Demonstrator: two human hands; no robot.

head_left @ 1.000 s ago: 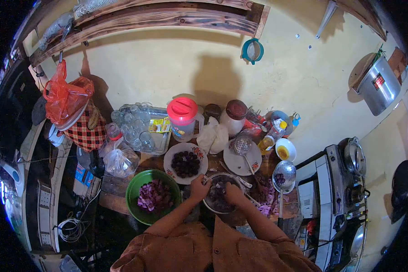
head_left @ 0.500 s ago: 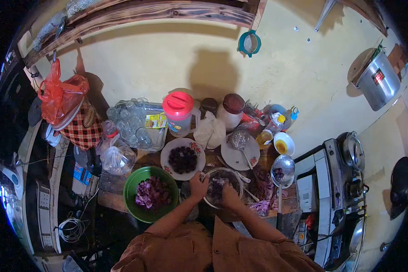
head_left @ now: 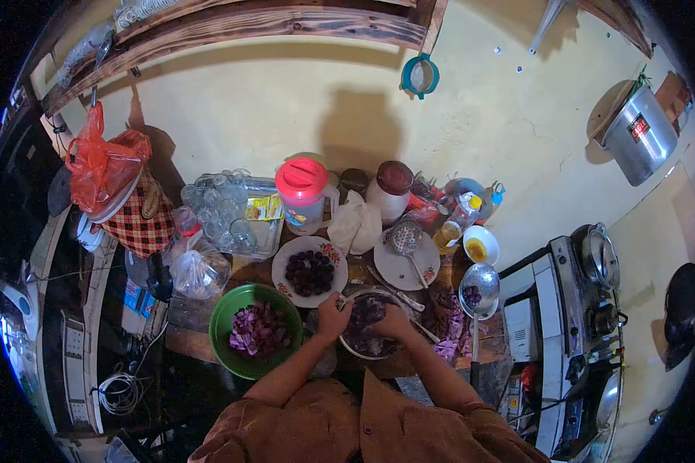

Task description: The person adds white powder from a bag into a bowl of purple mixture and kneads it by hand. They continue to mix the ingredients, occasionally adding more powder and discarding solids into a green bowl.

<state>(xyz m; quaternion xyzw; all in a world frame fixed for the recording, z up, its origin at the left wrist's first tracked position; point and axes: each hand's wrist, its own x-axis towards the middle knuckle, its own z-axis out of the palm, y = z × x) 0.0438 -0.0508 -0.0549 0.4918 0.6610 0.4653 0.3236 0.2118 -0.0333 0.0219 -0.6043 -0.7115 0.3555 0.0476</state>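
A round bowl (head_left: 372,356) with purple mash (head_left: 367,310) in it stands at the table's front edge. My left hand (head_left: 334,315) is closed on the bowl's left rim. My right hand (head_left: 391,322) is inside the bowl, its bent fingers pressed into the mash and partly hidden by it. Left of my left forearm stands a green basin (head_left: 218,332) of purple chunks (head_left: 256,329). Behind my left hand, a flowered plate (head_left: 330,261) holds several dark purple balls (head_left: 309,272). A spoon handle (head_left: 426,332) lies against the bowl's right side.
A skimmer (head_left: 407,241) rests on another plate (head_left: 388,272). To the right, a long-handled strainer (head_left: 480,279) holds a few dark balls, near purple peelings (head_left: 452,339). A pink-lidded jug (head_left: 303,202), a glass tray (head_left: 266,241) and an oil bottle (head_left: 454,228) stand behind. The stove (head_left: 575,289) is at right.
My right hand has shifted slightly within the bowl, its fingers now reaching more leftward into the mash. My left hand stays on the rim. The view has shifted slightly.
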